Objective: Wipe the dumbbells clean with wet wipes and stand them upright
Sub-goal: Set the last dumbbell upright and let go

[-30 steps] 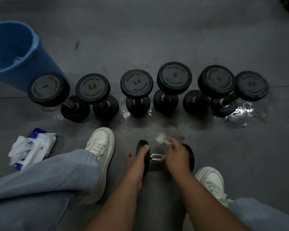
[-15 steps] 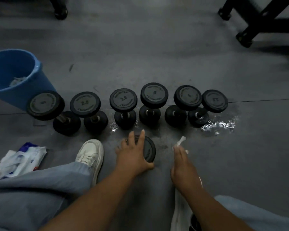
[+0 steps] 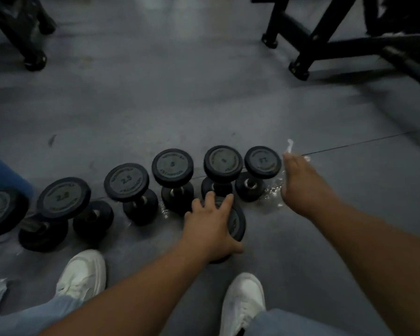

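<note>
black dumbbells point(image 3: 172, 167), grey floor point(image 3: 155, 105), white shoes point(image 3: 83, 275), seemingly blue bin point(image 3: 0, 170)

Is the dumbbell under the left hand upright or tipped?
Upright, roughly: left hand grips the dumbbell by its top head, flat face upward. Lower head mostly hidden; slight tilt cannot tell.

Left hand point(image 3: 211, 229) covers most of the dumbbell point(image 3: 237, 224); wipe point(image 3: 289, 145) blurred, blue bin point(image 3: 0, 170) cropped.

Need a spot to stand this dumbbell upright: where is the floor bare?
Bare floor lies right of the rightmost dumbbell, beyond the wet patch and the right hand with its wipe, and behind the row up to the rack feet. The row itself is packed; the left hand grips the held dumbbell before it.
</note>
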The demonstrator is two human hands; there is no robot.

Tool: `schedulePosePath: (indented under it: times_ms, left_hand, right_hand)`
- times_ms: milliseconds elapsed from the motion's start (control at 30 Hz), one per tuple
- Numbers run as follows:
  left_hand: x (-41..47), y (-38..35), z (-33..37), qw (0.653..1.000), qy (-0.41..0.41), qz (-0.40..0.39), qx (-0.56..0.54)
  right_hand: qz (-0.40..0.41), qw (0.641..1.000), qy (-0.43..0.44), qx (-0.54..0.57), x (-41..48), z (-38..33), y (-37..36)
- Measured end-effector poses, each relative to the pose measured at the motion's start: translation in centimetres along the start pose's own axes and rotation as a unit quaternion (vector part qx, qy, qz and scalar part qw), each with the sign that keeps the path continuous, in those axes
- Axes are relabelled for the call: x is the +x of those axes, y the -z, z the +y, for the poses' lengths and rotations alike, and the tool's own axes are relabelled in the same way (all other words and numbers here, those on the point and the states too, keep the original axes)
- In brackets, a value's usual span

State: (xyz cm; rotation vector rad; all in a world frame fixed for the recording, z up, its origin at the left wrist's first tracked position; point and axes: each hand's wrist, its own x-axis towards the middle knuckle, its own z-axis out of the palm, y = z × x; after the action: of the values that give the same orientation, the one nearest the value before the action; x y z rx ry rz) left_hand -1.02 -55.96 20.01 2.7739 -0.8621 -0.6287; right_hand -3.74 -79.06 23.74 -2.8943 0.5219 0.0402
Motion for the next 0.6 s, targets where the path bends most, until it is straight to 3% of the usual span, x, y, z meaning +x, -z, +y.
schedulePosePath:
  times_ms: [267,600]
  left_hand:
    - [12.5,3.4,14.4,0.989,-0.139,0.003,0.045]
    - [28.4,0.2,20.4,0.976,-0.193,0.017,0.099]
  right_hand:
    - [0.041,0.996,-0.076,-0.01,2.3,12.1,-1.0]
    - [0.093,0.979,-0.176,0.053,8.5,22.0,-7.6]
